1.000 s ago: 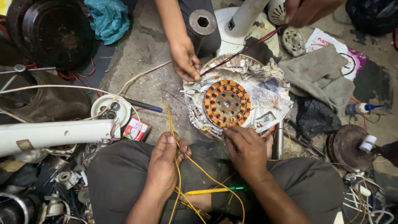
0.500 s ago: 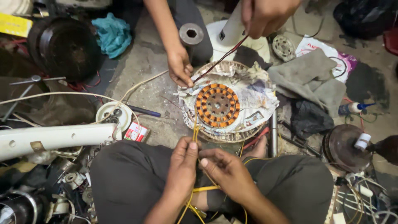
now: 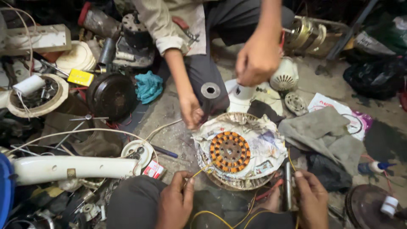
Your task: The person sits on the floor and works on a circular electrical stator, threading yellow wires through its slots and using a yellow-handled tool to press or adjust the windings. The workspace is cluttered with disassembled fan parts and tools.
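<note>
At the far left of the frame a long white fan arm (image 3: 68,167) lies across a heap of spare parts, with a black round motor cover (image 3: 112,95) and a crumpled blue-green cloth (image 3: 148,86) above it in the upper left.

Lower centre-left, the left hand (image 3: 174,203) has its thumb and forefinger pressed together, pinching a thin yellow wire (image 3: 199,171). The wire runs up and to the right to the edge of the round copper-wound stator (image 3: 229,151), which sits in the middle of the frame on crumpled newspaper (image 3: 263,144) inside a shallow basket-like dish.

Above the stator, a co-worker's hand (image 3: 190,112) hangs near the paper's upper left edge, fingers loosely curled, and that person's other hand (image 3: 256,59) is bunched together higher up; I cannot tell what it holds.

Lower right, the right hand (image 3: 311,199) curls its fingers around an upright metal tool handle (image 3: 288,186) just beside the dish, with more yellow wire looping below between the two hands. A grey rag (image 3: 322,129) lies further right.

Judging from this, the coils look wound all round the core, so the winding seems largely done; the loose yellow leads remain unconnected and the motor is unassembled.
</note>
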